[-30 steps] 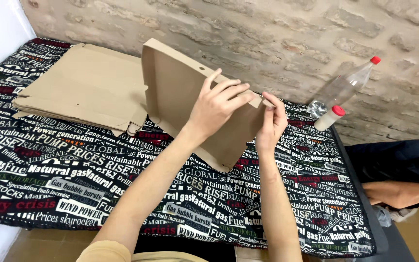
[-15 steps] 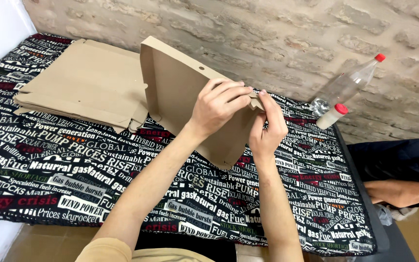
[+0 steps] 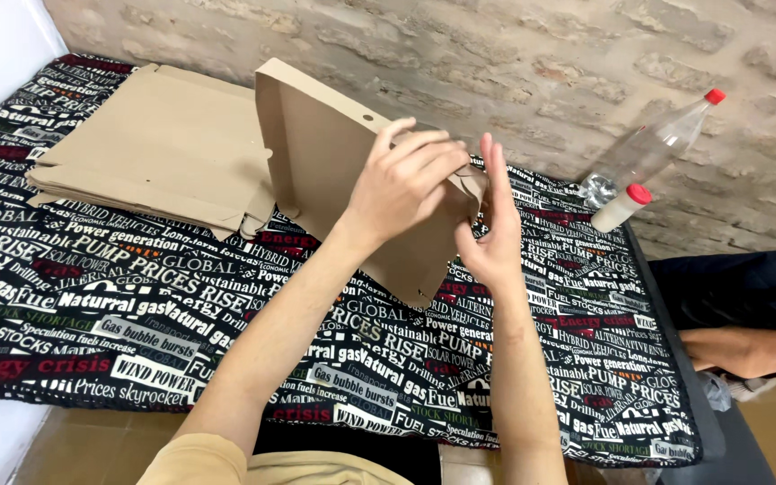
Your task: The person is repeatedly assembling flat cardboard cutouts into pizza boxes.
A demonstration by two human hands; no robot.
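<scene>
Since half a second ago the right hand (image 3: 496, 238) opens flat against the side flap of the cardboard box (image 3: 334, 171); the left hand (image 3: 406, 180) stays clamped on that edge (box tilted upright above the tabletop (image 3: 136, 305)). The flap appears pressed home.

Left hand (image 3: 406, 184) grips tilted cardboard box (image 3: 334, 166) edge — right hand (image 3: 494, 229) flat against flap.

Rough brick wall (image 3: 541, 54) behind – table w/ printed black cloth (image 3: 136, 305) (tan floor below).
</scene>
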